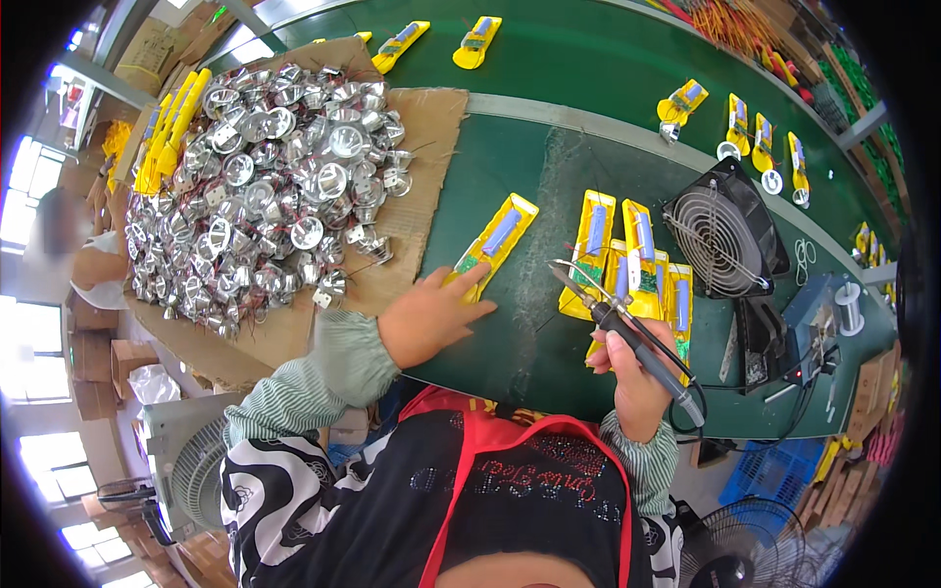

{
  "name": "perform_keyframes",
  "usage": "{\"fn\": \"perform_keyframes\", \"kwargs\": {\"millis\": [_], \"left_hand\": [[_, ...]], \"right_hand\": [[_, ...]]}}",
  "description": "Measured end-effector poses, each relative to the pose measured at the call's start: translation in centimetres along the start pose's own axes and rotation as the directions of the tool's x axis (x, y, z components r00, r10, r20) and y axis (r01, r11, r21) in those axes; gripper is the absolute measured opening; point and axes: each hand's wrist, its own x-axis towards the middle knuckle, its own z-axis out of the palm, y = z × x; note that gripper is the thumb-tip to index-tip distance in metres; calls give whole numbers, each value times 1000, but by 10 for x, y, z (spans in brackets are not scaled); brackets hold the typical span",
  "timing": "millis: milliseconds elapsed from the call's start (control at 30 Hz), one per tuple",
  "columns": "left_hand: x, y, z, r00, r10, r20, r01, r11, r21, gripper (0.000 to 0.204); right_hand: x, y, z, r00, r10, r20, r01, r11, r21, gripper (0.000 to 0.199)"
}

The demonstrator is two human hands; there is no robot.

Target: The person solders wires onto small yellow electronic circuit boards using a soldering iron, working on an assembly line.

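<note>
Two hands at work: the left hand (428,316) presses fingers flat on a yellow housing (495,242) lying on the green counter (529,167); the right hand (632,377) grips a soldering iron (627,328). Soldering seems underway; next the tip must probably meet the housing's circuit end.

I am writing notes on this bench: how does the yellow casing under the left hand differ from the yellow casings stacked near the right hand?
The single yellow casing lies alone and slanted, the left hand touching it; the stacked casings overlap, untouched. The right hand holds a soldering iron. All are yellow with blue parts inside.
</note>
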Motion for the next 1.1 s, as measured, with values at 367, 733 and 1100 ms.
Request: {"fn": "perform_keyframes", "kwargs": {"millis": [367, 733, 1100], "left_hand": [[22, -120, -25, 860, -245, -449, 457, 761, 461, 10], [-4, -103, -61, 608, -621, -495, 391, 777, -493, 16], [14, -18, 15, 885, -415, -210, 304, 859, -412, 7]], "right_hand": [[-5, 9, 7, 998, 61, 28, -61, 998, -2, 18], [8, 19, 17, 990, -85, 108, 93, 993, -66, 18], [15, 27, 18, 985, 27, 169, -16, 998, -66, 19]]}}
